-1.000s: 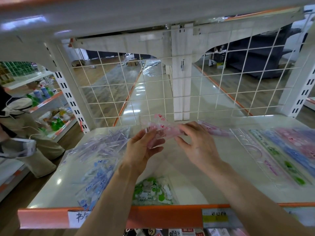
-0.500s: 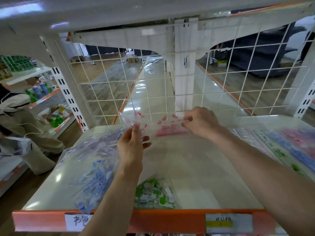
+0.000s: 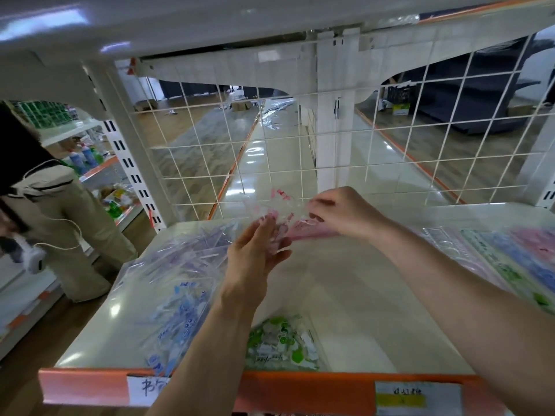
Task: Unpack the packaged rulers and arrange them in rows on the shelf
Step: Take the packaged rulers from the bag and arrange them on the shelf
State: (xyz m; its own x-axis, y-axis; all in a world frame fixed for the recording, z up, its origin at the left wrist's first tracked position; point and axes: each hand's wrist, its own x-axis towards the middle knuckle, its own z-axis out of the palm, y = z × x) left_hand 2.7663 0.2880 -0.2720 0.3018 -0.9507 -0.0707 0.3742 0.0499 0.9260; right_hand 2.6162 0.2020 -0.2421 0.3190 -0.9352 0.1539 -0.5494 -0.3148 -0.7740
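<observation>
Above the shelf (image 3: 345, 310), toward twelve o'clock, the right hand (image 3: 345, 214) pinches the pink ruler (image 3: 312, 231) with curled fingers, likely to draw it out of the clear wrapper (image 3: 270, 205); the left hand (image 3: 256, 250) steadies that wrapper, fingers nearly straight, though whether its thumb clamps I cannot tell. Laid-out rulers (image 3: 510, 259) fill three o'clock, so the row probably grows there; the packaged pile (image 3: 180, 274) lies at nine o'clock.
</observation>
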